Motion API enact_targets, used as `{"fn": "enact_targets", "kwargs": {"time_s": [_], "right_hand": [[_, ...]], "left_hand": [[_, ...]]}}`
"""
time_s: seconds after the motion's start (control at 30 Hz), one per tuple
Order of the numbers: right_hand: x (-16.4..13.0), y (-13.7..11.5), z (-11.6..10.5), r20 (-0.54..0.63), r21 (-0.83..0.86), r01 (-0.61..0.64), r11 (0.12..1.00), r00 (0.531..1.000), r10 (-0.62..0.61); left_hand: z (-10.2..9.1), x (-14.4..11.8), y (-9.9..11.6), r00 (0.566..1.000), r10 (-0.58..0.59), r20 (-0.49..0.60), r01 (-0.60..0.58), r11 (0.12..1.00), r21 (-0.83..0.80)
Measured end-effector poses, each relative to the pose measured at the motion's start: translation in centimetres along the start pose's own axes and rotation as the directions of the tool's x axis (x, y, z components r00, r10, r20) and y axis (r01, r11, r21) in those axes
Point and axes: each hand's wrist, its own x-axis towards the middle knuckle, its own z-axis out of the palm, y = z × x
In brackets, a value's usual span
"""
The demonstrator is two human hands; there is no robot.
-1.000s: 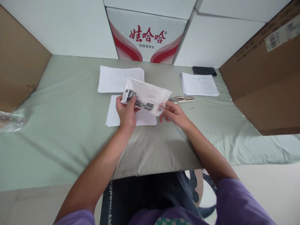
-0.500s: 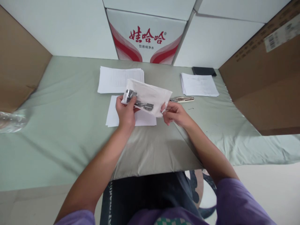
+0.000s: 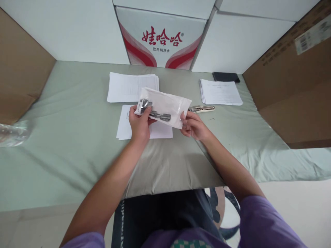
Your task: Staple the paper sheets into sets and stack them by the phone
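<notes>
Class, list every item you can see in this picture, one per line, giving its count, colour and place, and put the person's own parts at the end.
plastic bag: one, clear-white, held above the table between both hands
metal clips: several, silver-grey, inside the bag near its left end
paper sheets: one small pile, white, under the hands
paper stack: one, white, behind the bag
second paper stack: one, white, right rear
stapler: one, cream and metal, right of the bag
dark case: one, black, behind the right stack
printed carton: one, white and red, rear centre
cardboard boxes: two, brown, left and right edges
table cover: one, pale green
left hand: grips the bag's left end
right hand: pinches the bag's right corner
</notes>
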Motion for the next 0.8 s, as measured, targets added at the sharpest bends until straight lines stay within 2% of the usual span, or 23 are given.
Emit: {"fn": "enact_targets", "kwargs": {"time_s": [0.2, 0.3, 0.4, 0.47, 0.57, 0.63, 0.8], "right_hand": [[-0.2, -1.3, 0.8, 0.058, -0.047, -0.084, 0.995, 0.995, 0.087], [0.0, -1.3, 1.3, 0.044, -0.059, -0.106, 0.993, 0.993, 0.109], [0.3, -0.9, 1.1, -0.101, -0.099, -0.007, 0.995, 0.995, -0.003], [0.3, -0.9, 0.7, -0.207, -0.184, 0.057, 0.981, 0.974, -0.096], [-0.2, -1.6, 0.6, -0.208, -0.385, 0.05, 0.921, 0.968, -0.14], [-0.6, -2.1, 1.3, -0.179, -0.442, 0.03, 0.896, 0.976, -0.122], [-0.4, -1.6, 3.5, -0.204, -0.319, -0.033, 0.947, 0.978, -0.035]], "left_hand": [[-0.5, 1.1, -0.3, 0.998, -0.031, -0.05, 0.032, 0.999, 0.013], [-0.9, 1.8, -0.4, 0.996, -0.03, -0.082, 0.03, 1.0, 0.002], [-1.3, 2.4, -0.5, 0.997, 0.005, -0.078, -0.004, 1.0, 0.011], [-1.6, 2.8, -0.3, 0.996, 0.033, -0.079, -0.033, 0.999, 0.006], [-1.8, 3.3, 0.0, 0.995, 0.054, -0.084, -0.056, 0.998, -0.016], [-1.7, 3.3, 0.2, 0.995, 0.043, -0.086, -0.045, 0.999, -0.022], [-0.4, 1.4, 0.1, 0.999, 0.001, -0.035, -0.001, 1.0, -0.015]]}}
